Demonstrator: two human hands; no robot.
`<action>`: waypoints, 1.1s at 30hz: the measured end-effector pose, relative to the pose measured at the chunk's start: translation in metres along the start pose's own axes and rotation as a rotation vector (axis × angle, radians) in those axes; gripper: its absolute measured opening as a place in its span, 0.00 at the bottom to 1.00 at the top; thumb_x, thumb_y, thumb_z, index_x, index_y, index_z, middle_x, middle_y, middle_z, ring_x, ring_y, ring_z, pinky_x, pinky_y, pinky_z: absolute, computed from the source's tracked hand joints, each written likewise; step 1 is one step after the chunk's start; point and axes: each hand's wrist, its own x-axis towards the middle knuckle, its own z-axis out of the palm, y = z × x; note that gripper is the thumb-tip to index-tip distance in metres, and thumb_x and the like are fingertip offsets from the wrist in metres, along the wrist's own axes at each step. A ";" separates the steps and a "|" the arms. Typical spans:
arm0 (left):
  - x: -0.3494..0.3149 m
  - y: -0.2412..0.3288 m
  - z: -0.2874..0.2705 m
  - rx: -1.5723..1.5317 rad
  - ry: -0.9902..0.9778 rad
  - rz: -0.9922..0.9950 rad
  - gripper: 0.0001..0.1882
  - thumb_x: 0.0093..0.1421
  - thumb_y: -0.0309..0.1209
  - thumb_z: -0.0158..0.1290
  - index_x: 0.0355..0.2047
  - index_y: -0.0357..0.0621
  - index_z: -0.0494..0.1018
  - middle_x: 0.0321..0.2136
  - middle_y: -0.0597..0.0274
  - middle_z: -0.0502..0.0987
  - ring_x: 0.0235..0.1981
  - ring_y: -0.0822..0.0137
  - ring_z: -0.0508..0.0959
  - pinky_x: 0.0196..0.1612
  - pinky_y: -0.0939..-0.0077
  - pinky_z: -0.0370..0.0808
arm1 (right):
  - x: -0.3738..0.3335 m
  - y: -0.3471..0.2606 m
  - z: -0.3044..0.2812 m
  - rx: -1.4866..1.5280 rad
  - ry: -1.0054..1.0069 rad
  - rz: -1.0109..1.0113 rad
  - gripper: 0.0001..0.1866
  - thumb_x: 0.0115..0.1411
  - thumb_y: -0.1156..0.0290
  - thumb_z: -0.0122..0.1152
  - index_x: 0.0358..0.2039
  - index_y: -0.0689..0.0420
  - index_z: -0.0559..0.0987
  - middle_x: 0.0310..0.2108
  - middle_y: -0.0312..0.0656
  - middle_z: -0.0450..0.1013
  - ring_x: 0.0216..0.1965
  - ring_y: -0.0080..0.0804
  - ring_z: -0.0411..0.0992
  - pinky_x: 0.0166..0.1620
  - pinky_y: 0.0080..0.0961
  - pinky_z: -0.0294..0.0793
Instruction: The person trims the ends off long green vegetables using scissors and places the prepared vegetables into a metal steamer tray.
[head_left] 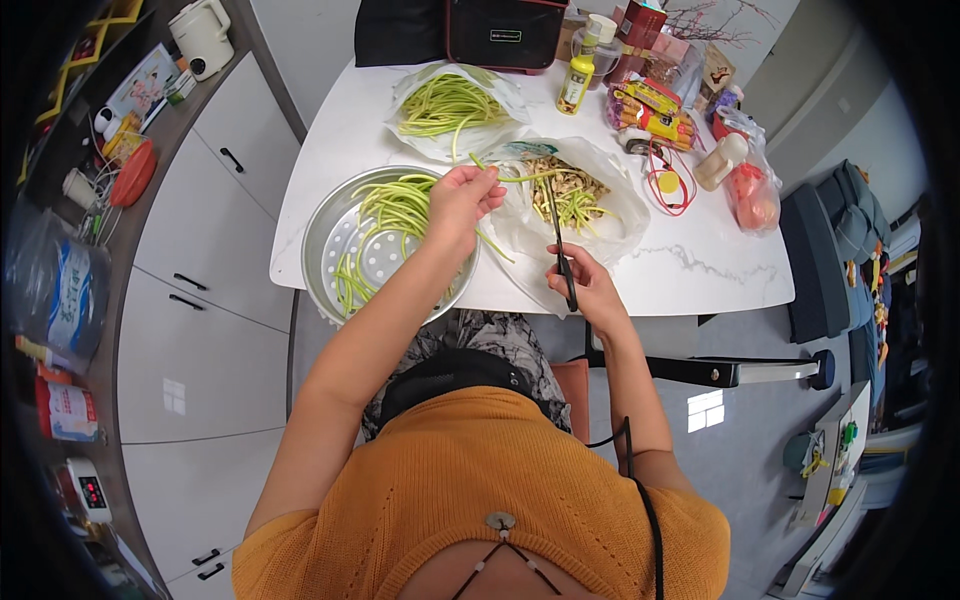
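Observation:
My left hand (462, 205) is closed on a garlic scape (516, 179), a thin green stem whose end reaches right over an opened white plastic bag (625, 232). In my right hand (592, 292) are scissors (564, 268) with black handles, their blades pointing away from me at the scape's end. Whether the blades touch the stem I cannot tell. Inside that bag lie pale brownish trimmings (590, 182) and some green pieces. Beneath my left forearm stands a metal basin (315, 240) with a perforated bottom, holding several long scapes (395, 205). Farther off, another plastic bag (508, 108) holds a heap of scapes (450, 100).
On the white table (700, 265) stand a yellow bottle (575, 85), packaged food (655, 115), a red cable (672, 205), a beige bottle (720, 162) and a bag of red items (752, 195). A black bag (505, 35) is at the back. Cabinets (200, 350) line the left.

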 end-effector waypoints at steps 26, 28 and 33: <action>-0.006 -0.036 0.018 0.127 -0.096 -0.030 0.07 0.55 0.25 0.55 0.26 0.40 0.66 0.23 0.60 0.74 0.24 0.70 0.77 0.29 0.80 0.75 | 0.003 0.001 0.004 0.114 0.115 0.066 0.17 0.54 0.69 0.60 0.43 0.60 0.71 0.17 0.34 0.69 0.15 0.18 0.65 0.22 0.14 0.63; -0.007 -0.034 0.017 0.151 -0.097 -0.044 0.07 0.55 0.26 0.54 0.26 0.40 0.66 0.24 0.61 0.74 0.25 0.70 0.77 0.29 0.79 0.75 | 0.004 0.001 0.004 0.115 0.123 0.067 0.17 0.54 0.69 0.60 0.43 0.60 0.71 0.17 0.34 0.69 0.15 0.18 0.66 0.22 0.14 0.63; -0.011 -0.019 0.000 0.168 -0.123 -0.030 0.05 0.57 0.27 0.52 0.30 0.41 0.67 0.28 0.61 0.75 0.29 0.71 0.76 0.31 0.81 0.75 | 0.004 0.002 0.004 -0.010 0.094 0.037 0.18 0.53 0.70 0.61 0.44 0.61 0.70 0.16 0.32 0.67 0.16 0.17 0.66 0.21 0.15 0.63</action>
